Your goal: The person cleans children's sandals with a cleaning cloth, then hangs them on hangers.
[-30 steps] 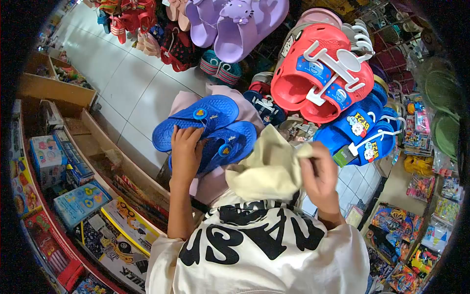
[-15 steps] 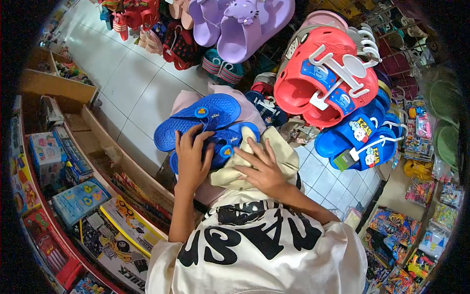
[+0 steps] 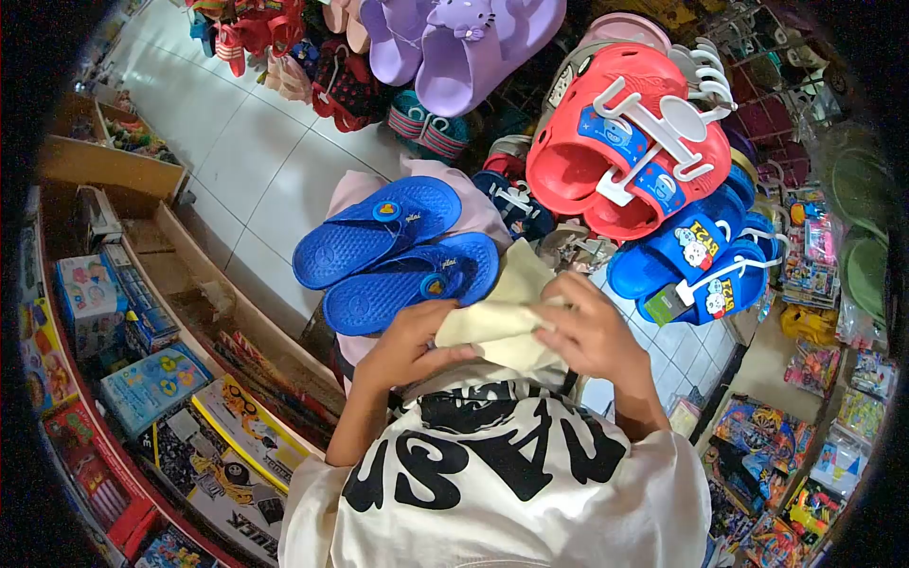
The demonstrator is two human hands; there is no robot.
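A pale yellow cloth point(image 3: 507, 331) is bunched up in front of my chest. My right hand point(image 3: 592, 331) pinches its right side with bent fingers. At the cloth's left edge, my left hand point(image 3: 417, 348) grips it between thumb and fingers. Just beyond my left hand lie two blue flip-flops, one point(image 3: 377, 232) behind the other point(image 3: 383, 293), side by side on pink fabric point(image 3: 481, 206) over my lap. Each has a small round badge on its strap. Neither hand holds a flip-flop.
Red clogs point(image 3: 568, 170) and blue slides point(image 3: 686, 241) hang on white hooks at the right. Purple slippers point(image 3: 454, 71) hang ahead. Boxed toys point(image 3: 156, 383) fill the shelves at the left, beside a white tiled floor point(image 3: 284, 194). Packaged toys point(image 3: 762, 431) are at the lower right.
My left hand has come off the blue flip-flops and back to the cloth. My right hand has moved right and closed on the cloth, which is now lifted and bunched.
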